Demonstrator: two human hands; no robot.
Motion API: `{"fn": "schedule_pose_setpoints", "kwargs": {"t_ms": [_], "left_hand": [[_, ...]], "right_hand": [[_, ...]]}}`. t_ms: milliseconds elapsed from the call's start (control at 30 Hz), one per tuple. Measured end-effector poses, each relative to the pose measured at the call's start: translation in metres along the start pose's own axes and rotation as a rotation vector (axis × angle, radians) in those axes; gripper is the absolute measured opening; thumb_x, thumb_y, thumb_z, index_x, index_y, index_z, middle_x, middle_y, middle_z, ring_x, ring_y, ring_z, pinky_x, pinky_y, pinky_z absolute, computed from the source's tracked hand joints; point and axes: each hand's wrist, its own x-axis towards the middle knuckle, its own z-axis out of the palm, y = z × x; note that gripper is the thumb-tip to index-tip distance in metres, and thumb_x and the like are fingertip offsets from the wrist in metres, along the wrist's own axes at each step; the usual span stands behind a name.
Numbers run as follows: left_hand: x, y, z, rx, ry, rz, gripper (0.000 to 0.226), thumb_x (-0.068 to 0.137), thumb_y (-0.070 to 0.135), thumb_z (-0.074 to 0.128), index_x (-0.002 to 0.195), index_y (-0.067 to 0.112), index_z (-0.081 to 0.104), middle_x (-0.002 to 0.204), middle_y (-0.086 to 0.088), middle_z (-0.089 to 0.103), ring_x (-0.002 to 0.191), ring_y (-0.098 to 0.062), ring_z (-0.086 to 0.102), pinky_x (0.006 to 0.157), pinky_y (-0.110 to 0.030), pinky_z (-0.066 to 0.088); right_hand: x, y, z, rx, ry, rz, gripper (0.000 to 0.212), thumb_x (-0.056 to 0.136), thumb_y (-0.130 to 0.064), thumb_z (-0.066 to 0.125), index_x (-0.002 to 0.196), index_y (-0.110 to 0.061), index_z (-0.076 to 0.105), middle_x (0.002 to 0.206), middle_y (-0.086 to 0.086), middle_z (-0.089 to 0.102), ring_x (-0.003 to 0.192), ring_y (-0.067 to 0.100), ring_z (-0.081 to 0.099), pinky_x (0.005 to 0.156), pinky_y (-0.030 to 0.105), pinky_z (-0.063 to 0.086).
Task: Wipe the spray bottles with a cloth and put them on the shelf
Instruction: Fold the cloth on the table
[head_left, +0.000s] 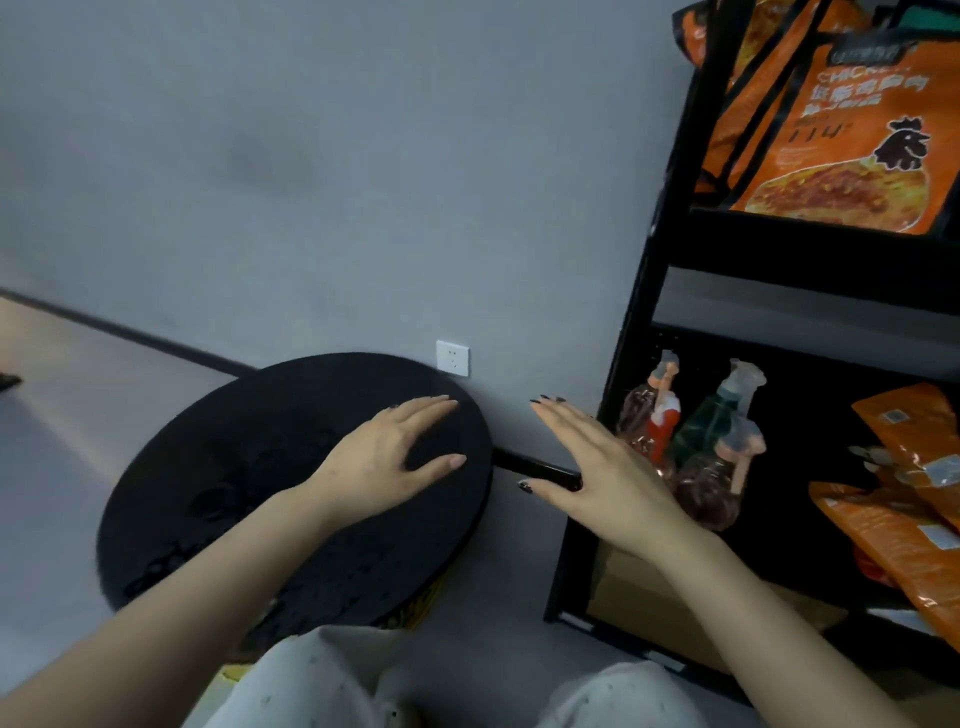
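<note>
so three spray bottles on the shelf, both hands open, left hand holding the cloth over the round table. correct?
Not quite. The head view shows the left hand holding nothing; it lies open and flat over the round table, and no cloth is visible. The rest stands: three spray bottles are on the shelf, and the right hand is open too.

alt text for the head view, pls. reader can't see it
Both hands are open and hold nothing: the left hand lies over a round black table, the right hand reaches toward a black shelf. Three spray bottles stand on the shelf, beside orange food packets.
</note>
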Motion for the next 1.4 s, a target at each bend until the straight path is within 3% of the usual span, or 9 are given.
{"fn": "schedule_pose_setpoints", "kwargs": {"t_ms": [267, 367, 500, 600, 767, 1133, 1300, 1400], "left_hand": [[-0.075, -0.099, -0.032, 0.083, 0.029, -0.254, 0.087, 0.072, 0.08, 0.023, 0.145, 0.032, 0.028, 0.151, 0.013, 0.029, 0.137, -0.014, 0.031, 0.112, -0.029, 0.023], [-0.102, -0.133, -0.038, 0.105, 0.047, -0.334, 0.092, 0.069, 0.084, 0.019, 0.144, 0.032, 0.029, 0.15, 0.012, 0.031, 0.137, -0.014, 0.032, 0.112, -0.031, 0.023], [-0.139, -0.182, -0.038, 0.075, 0.069, -0.476, 0.083, 0.074, 0.08, 0.027, 0.143, 0.034, 0.032, 0.149, 0.013, 0.033, 0.135, -0.016, 0.036, 0.111, -0.034, 0.03], [-0.162, -0.211, -0.03, 0.064, 0.067, -0.533, 0.084, 0.074, 0.08, 0.028, 0.142, 0.032, 0.033, 0.148, 0.011, 0.035, 0.134, -0.016, 0.037, 0.109, -0.033, 0.032], [-0.189, -0.248, -0.005, 0.025, 0.041, -0.635, 0.067, 0.084, 0.059, 0.044, 0.142, 0.029, 0.035, 0.149, 0.01, 0.034, 0.134, -0.013, 0.036, 0.107, -0.027, 0.03], [-0.202, -0.332, 0.063, 0.043, -0.144, -0.64, 0.048, 0.098, 0.023, 0.043, 0.144, 0.028, 0.032, 0.153, 0.005, 0.027, 0.134, -0.019, 0.036, 0.109, -0.026, 0.025], [-0.186, -0.359, 0.085, 0.037, -0.214, -0.571, 0.058, 0.093, -0.002, 0.041, 0.142, 0.03, 0.036, 0.154, 0.005, 0.025, 0.136, -0.018, 0.035, 0.105, -0.029, 0.035], [-0.172, -0.373, 0.096, 0.064, -0.278, -0.538, 0.063, 0.09, -0.004, 0.042, 0.143, 0.031, 0.034, 0.155, 0.007, 0.021, 0.134, -0.018, 0.037, 0.101, -0.032, 0.039]], "right_hand": [[0.051, -0.064, 0.073, 0.033, -0.12, -0.2, 0.069, 0.091, -0.053, 0.047, 0.148, -0.033, 0.013, 0.146, -0.026, 0.008, 0.131, -0.012, -0.003, 0.113, 0.016, 0.002], [0.068, -0.088, 0.103, 0.039, -0.168, -0.261, 0.067, 0.092, -0.052, 0.047, 0.148, -0.033, 0.015, 0.153, -0.021, 0.01, 0.139, -0.004, 0.001, 0.113, 0.017, 0.001], [0.091, -0.124, 0.151, 0.033, -0.249, -0.337, 0.066, 0.093, -0.05, 0.046, 0.149, -0.032, 0.016, 0.155, -0.016, 0.012, 0.143, 0.003, 0.003, 0.108, 0.016, 0.0], [0.105, -0.145, 0.19, 0.024, -0.309, -0.392, 0.064, 0.094, -0.048, 0.045, 0.149, -0.03, 0.016, 0.156, -0.014, 0.014, 0.143, 0.005, 0.004, 0.114, 0.022, 0.006], [0.124, -0.172, 0.256, 0.019, -0.4, -0.457, 0.06, 0.096, -0.044, 0.045, 0.148, -0.027, 0.02, 0.155, -0.011, 0.017, 0.144, 0.007, 0.008, 0.115, 0.024, 0.007], [0.149, -0.2, 0.373, -0.057, -0.487, -0.571, 0.051, 0.098, -0.034, 0.041, 0.145, -0.018, 0.03, 0.151, -0.001, 0.031, 0.14, 0.016, 0.021, 0.116, 0.032, 0.013], [0.154, -0.201, 0.408, -0.055, -0.503, -0.574, 0.049, 0.099, -0.033, 0.04, 0.144, -0.015, 0.032, 0.15, 0.002, 0.033, 0.141, 0.02, 0.022, 0.115, 0.032, 0.013], [0.157, -0.2, 0.422, -0.058, -0.508, -0.6, 0.052, 0.098, -0.036, 0.041, 0.144, -0.014, 0.032, 0.15, 0.004, 0.033, 0.141, 0.021, 0.021, 0.115, 0.033, 0.012]]}}
